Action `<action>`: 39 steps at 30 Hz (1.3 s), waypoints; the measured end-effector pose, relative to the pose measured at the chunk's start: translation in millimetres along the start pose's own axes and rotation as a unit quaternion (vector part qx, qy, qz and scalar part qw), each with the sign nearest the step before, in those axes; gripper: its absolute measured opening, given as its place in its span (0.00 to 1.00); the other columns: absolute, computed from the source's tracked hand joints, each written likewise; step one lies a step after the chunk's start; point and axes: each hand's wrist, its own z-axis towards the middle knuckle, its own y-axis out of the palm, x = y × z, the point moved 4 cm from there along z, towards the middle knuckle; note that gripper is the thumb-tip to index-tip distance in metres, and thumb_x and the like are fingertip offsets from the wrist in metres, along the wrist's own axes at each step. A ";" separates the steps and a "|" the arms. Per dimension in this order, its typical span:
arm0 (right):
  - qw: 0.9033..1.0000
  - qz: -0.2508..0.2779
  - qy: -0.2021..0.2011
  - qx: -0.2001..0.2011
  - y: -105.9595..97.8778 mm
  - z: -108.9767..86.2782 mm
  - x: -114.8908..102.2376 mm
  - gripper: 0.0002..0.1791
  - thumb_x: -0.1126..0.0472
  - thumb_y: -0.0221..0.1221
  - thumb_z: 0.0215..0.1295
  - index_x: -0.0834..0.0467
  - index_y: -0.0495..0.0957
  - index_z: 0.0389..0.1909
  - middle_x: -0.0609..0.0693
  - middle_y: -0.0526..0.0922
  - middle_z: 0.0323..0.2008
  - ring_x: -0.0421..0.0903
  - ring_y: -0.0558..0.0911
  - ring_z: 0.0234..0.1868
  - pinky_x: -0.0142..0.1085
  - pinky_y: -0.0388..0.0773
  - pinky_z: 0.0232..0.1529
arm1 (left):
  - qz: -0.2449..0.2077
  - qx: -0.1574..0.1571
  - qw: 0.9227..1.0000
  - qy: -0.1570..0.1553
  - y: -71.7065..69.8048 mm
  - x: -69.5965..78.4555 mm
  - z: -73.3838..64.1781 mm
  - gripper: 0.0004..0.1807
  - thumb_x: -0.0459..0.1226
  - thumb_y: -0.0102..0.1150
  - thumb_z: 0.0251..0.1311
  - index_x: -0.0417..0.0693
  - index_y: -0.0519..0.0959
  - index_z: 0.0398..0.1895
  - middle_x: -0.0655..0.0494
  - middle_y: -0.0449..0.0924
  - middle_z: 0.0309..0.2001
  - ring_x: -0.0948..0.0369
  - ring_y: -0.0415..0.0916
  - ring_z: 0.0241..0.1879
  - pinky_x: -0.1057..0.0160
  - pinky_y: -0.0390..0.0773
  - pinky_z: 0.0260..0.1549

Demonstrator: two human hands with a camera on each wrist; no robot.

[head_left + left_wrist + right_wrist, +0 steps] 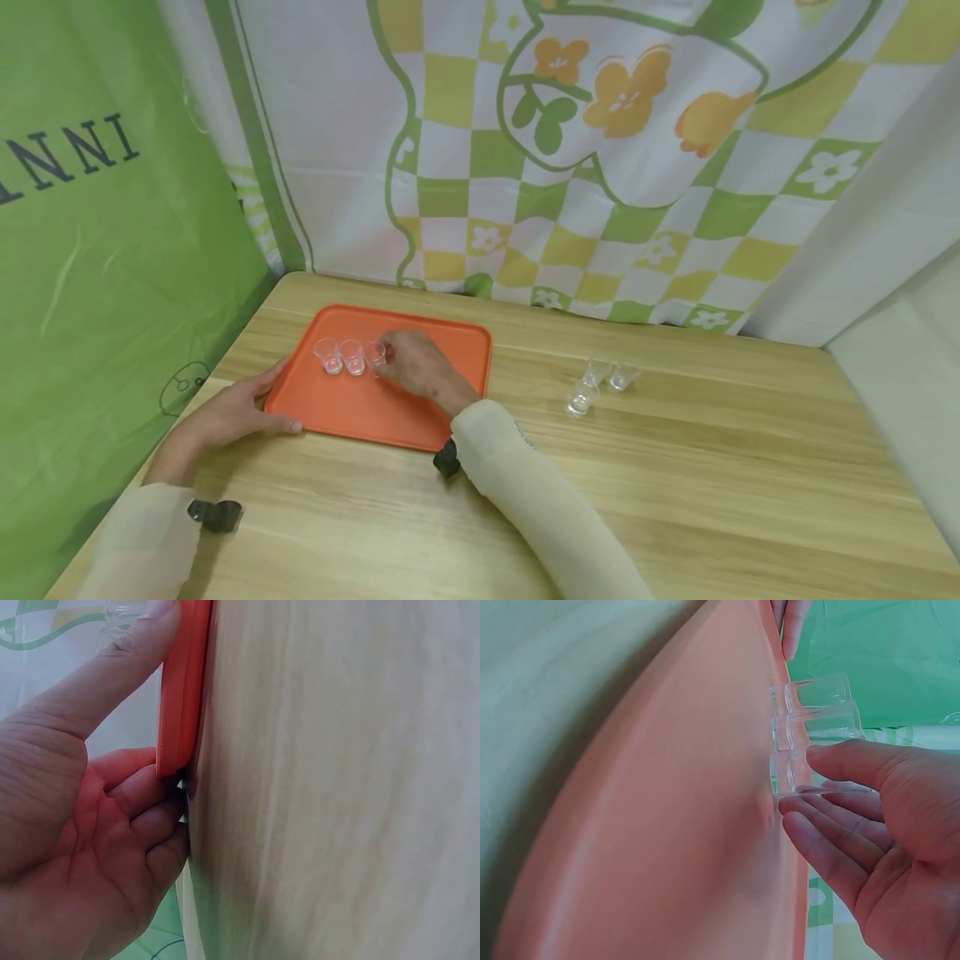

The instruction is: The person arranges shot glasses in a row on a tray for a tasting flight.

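right hand (415,362) pinches cup (790,774) on tray (352,408) | left hand (236,411) holds tray corner | cup probably light, stiff, slippery, maybe fragile | best hold: by the sides, below rim, gently

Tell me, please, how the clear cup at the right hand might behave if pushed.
The clear cup may tip if pushed high, since its rim flares wider than its base. Smooth walls suggest it could slip. It is probably light, being small beside the right hand.
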 end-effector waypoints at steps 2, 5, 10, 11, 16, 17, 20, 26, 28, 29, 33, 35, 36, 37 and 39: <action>1.000 0.000 0.000 -0.004 -0.2 -0.2 0.0 0.14 0.57 0.68 0.69 0.58 0.82 0.51 0.47 0.84 0.42 0.41 0.80 0.41 0.31 0.77 0.42 | 0.000 0.001 1.000 0.001 0.2 0.0 -0.2 0.64 0.51 0.77 0.55 0.45 0.43 0.84 0.28 0.51 0.77 0.32 0.55 0.72 0.27 0.56 0.65; 1.000 0.003 0.004 -0.009 -1.0 -0.7 0.0 0.18 0.58 0.69 0.68 0.59 0.81 0.55 0.47 0.85 0.44 0.41 0.81 0.44 0.30 0.78 0.44 | 0.002 0.003 1.000 0.003 0.3 0.0 -0.4 0.64 0.51 0.77 0.55 0.45 0.43 0.84 0.28 0.52 0.77 0.32 0.56 0.72 0.27 0.56 0.65; 1.000 0.001 0.007 -0.012 -6.0 -5.2 -0.9 0.23 0.58 0.68 0.68 0.60 0.79 0.61 0.48 0.85 0.49 0.43 0.82 0.49 0.31 0.78 0.48 | 0.011 0.004 1.000 0.001 0.8 0.4 -0.4 0.64 0.52 0.77 0.55 0.44 0.44 0.84 0.27 0.53 0.76 0.32 0.56 0.72 0.27 0.57 0.65; 1.000 -0.001 0.008 -0.011 -7.8 -6.8 -1.0 0.23 0.58 0.68 0.69 0.60 0.78 0.62 0.49 0.85 0.50 0.43 0.82 0.50 0.32 0.78 0.49 | 0.013 0.005 1.000 0.000 0.7 0.4 -0.4 0.64 0.52 0.77 0.55 0.45 0.44 0.84 0.27 0.54 0.76 0.32 0.56 0.72 0.27 0.57 0.65; 1.000 0.003 0.011 -0.005 -20.6 -16.0 -0.8 0.26 0.58 0.66 0.71 0.59 0.76 0.66 0.50 0.84 0.56 0.44 0.81 0.56 0.35 0.78 0.53 | 0.013 0.008 1.000 -0.001 0.4 0.5 -0.2 0.64 0.52 0.77 0.54 0.45 0.44 0.84 0.27 0.54 0.75 0.32 0.56 0.72 0.27 0.57 0.65; 1.000 0.006 0.010 -0.004 -23.5 -18.4 -0.6 0.26 0.57 0.65 0.71 0.59 0.75 0.67 0.51 0.83 0.57 0.45 0.81 0.57 0.35 0.78 0.54 | 0.012 0.008 1.000 0.000 0.4 0.7 -0.3 0.64 0.52 0.77 0.55 0.45 0.44 0.84 0.27 0.54 0.75 0.32 0.56 0.72 0.28 0.57 0.65; 1.000 0.016 0.004 -0.001 -31.2 -27.1 -0.2 0.26 0.56 0.64 0.73 0.60 0.75 0.68 0.52 0.82 0.60 0.47 0.81 0.59 0.36 0.79 0.55 | 0.011 0.005 1.000 0.001 1.0 1.5 -0.6 0.64 0.52 0.77 0.55 0.44 0.44 0.84 0.26 0.54 0.75 0.32 0.56 0.72 0.28 0.57 0.65; 0.999 0.042 -0.011 0.009 -45.4 -45.3 0.0 0.24 0.56 0.64 0.73 0.61 0.77 0.66 0.53 0.82 0.61 0.48 0.82 0.58 0.36 0.79 0.56 | 0.010 0.004 1.000 -0.005 2.2 3.4 -2.5 0.64 0.52 0.77 0.54 0.45 0.43 0.84 0.26 0.54 0.75 0.31 0.56 0.71 0.27 0.57 0.64; 0.999 0.046 -0.013 0.011 -49.8 -50.6 0.0 0.24 0.56 0.64 0.73 0.61 0.77 0.66 0.53 0.82 0.61 0.47 0.82 0.58 0.36 0.79 0.56 | 0.012 0.003 1.000 -0.006 2.7 3.3 -2.5 0.64 0.53 0.77 0.55 0.45 0.44 0.84 0.26 0.54 0.75 0.31 0.56 0.71 0.27 0.58 0.64; 0.999 0.047 -0.015 0.014 -52.3 -53.0 -0.2 0.24 0.56 0.64 0.73 0.62 0.78 0.65 0.53 0.82 0.61 0.47 0.82 0.58 0.37 0.79 0.56 | 0.013 0.003 1.000 -0.007 2.7 3.1 -2.3 0.64 0.53 0.77 0.55 0.45 0.44 0.84 0.25 0.54 0.75 0.31 0.56 0.71 0.27 0.58 0.64; 0.998 0.032 -0.036 0.037 -64.5 -63.5 -2.6 0.22 0.56 0.63 0.74 0.61 0.79 0.64 0.52 0.83 0.59 0.46 0.83 0.57 0.37 0.80 0.54 | 0.024 0.002 1.000 -0.011 2.1 2.2 -1.6 0.64 0.54 0.76 0.55 0.45 0.44 0.84 0.25 0.54 0.75 0.30 0.56 0.71 0.27 0.58 0.64; 0.997 0.028 -0.050 0.053 -71.7 -70.2 -3.4 0.20 0.56 0.63 0.74 0.60 0.80 0.63 0.52 0.84 0.59 0.47 0.83 0.57 0.39 0.81 0.54 | 0.024 0.001 1.000 -0.012 1.8 1.8 -1.4 0.64 0.54 0.76 0.55 0.45 0.43 0.84 0.25 0.54 0.75 0.29 0.55 0.71 0.27 0.58 0.64; 0.996 0.023 -0.055 0.060 -75.3 -74.1 -3.1 0.20 0.56 0.63 0.75 0.59 0.81 0.62 0.52 0.84 0.59 0.47 0.83 0.57 0.39 0.81 0.54 | 0.023 0.001 1.000 -0.011 1.7 1.9 -1.2 0.64 0.54 0.76 0.55 0.45 0.44 0.84 0.25 0.54 0.75 0.30 0.56 0.71 0.27 0.58 0.64; 0.996 0.021 -0.060 0.067 -79.0 -78.3 -2.4 0.19 0.56 0.62 0.75 0.59 0.81 0.62 0.53 0.84 0.59 0.48 0.83 0.57 0.40 0.81 0.54 | 0.022 0.001 1.000 -0.009 1.8 1.9 -1.0 0.64 0.54 0.76 0.55 0.45 0.43 0.84 0.25 0.54 0.75 0.30 0.56 0.71 0.27 0.58 0.64; 0.995 0.015 -0.062 0.076 -86.7 -87.4 1.0 0.18 0.56 0.62 0.75 0.58 0.81 0.61 0.52 0.84 0.58 0.48 0.83 0.57 0.41 0.81 0.54 | 0.017 -0.001 1.000 -0.007 2.2 2.3 -0.5 0.64 0.53 0.77 0.55 0.45 0.43 0.84 0.25 0.54 0.75 0.30 0.56 0.71 0.27 0.58 0.64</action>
